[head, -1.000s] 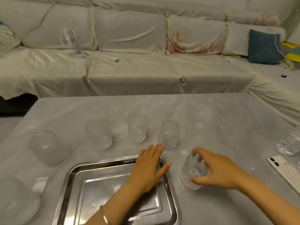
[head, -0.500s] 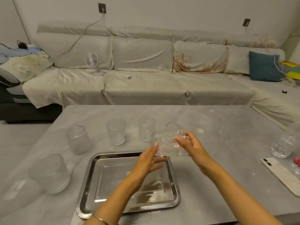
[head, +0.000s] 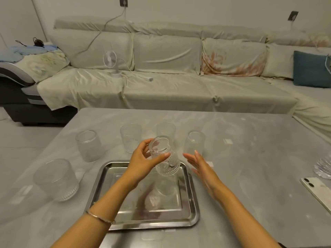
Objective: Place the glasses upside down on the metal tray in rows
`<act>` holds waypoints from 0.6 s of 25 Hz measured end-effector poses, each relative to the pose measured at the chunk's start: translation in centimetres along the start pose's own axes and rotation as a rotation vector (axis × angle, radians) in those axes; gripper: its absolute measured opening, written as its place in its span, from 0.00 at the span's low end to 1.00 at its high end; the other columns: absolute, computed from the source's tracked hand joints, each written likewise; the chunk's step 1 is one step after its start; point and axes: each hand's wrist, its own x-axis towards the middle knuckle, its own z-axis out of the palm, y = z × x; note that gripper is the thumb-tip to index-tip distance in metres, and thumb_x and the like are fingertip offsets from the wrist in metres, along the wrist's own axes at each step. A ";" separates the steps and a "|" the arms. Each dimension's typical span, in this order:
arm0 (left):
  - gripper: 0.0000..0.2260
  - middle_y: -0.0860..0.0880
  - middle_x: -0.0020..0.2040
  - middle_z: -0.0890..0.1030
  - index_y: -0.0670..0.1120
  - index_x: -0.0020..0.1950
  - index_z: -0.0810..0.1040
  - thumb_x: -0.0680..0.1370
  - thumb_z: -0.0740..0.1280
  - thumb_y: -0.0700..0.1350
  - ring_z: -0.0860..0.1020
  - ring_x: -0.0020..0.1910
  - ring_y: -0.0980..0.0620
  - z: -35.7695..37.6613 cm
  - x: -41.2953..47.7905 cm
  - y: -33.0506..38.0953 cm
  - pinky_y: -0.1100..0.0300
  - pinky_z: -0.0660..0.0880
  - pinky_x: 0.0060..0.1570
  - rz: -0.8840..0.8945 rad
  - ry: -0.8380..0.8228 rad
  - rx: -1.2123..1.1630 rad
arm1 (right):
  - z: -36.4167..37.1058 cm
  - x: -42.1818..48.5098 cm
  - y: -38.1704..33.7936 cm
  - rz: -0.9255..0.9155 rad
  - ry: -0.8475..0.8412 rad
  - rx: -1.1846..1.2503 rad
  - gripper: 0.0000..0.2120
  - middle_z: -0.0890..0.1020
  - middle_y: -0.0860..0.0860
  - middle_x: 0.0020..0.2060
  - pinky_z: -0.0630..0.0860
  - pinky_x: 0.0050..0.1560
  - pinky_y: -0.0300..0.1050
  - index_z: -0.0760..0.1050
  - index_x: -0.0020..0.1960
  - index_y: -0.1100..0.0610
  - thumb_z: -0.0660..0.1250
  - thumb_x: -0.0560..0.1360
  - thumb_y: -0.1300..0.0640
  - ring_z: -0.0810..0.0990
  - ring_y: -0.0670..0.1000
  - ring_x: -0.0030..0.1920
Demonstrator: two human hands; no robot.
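Observation:
My left hand (head: 143,162) grips a clear textured glass (head: 165,158) in the air above the far right part of the metal tray (head: 102,187); the glass is tilted, its flat round end facing up toward me. My right hand (head: 198,166) hovers just right of the glass with fingers spread, not touching it. The tray itself holds no glasses. Several more clear glasses stand on the grey table: one at the near left (head: 57,179), one further back on the left (head: 88,145), and three behind the tray (head: 130,136) (head: 165,130) (head: 195,143).
A white phone (head: 317,191) lies at the table's right edge, with a clear plastic bottle (head: 323,167) behind it. Beyond the grey table (head: 250,158) is a covered sofa with a small white fan (head: 112,63) and a teal cushion (head: 310,68).
The glass went from my right hand beside the tray into my left hand above the tray. My right hand let go and opened. The camera view tilted up.

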 end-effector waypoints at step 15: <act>0.32 0.60 0.59 0.78 0.60 0.61 0.72 0.59 0.78 0.55 0.76 0.58 0.62 3.4 -0.2 -3.9 0.66 0.73 0.53 0.023 -0.071 0.130 | 0.6 1.5 1.3 0.057 -0.045 0.012 0.23 0.80 0.49 0.60 0.66 0.66 0.44 0.77 0.58 0.47 0.50 0.76 0.37 0.76 0.46 0.61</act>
